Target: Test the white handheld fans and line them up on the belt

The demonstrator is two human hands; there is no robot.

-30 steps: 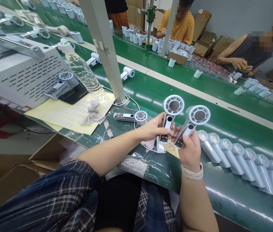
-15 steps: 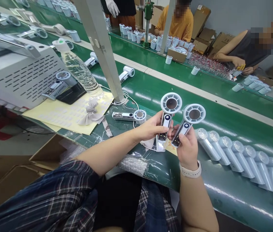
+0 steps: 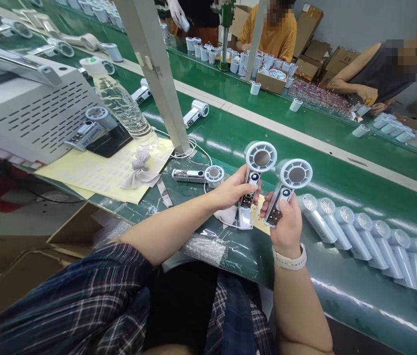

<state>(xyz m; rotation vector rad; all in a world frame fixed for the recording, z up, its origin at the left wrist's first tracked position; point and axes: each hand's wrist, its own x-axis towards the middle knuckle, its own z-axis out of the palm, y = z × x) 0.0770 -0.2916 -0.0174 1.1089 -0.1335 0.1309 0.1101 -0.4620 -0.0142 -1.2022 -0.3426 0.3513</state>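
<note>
My left hand (image 3: 238,189) is closed round the handle of a light-blue handheld fan (image 3: 261,157), its round head up and a lit number on its small display. In my right hand (image 3: 287,217) is a second handheld fan (image 3: 296,173) of the same kind, its display lit too, with my thumb on the handle just below it. The two fans are side by side, tilted, faces towards me. Below my left forearm's far side another fan (image 3: 214,173) lies on the green bench. A piece of paper with red writing (image 3: 262,213) shows behind my hands.
Several fans (image 3: 364,236) lie in a row at the right. Leftward are a metal post (image 3: 156,74), a water bottle (image 3: 120,106), a yellow sheet (image 3: 130,192) and a white vented machine (image 3: 46,116). Across the green belt (image 3: 304,128), people sit among white cups and boxes.
The two fans have turned slightly in my hands, and my right thumb has moved up the handle towards the display. White cups on the far belt have shifted slightly left.
</note>
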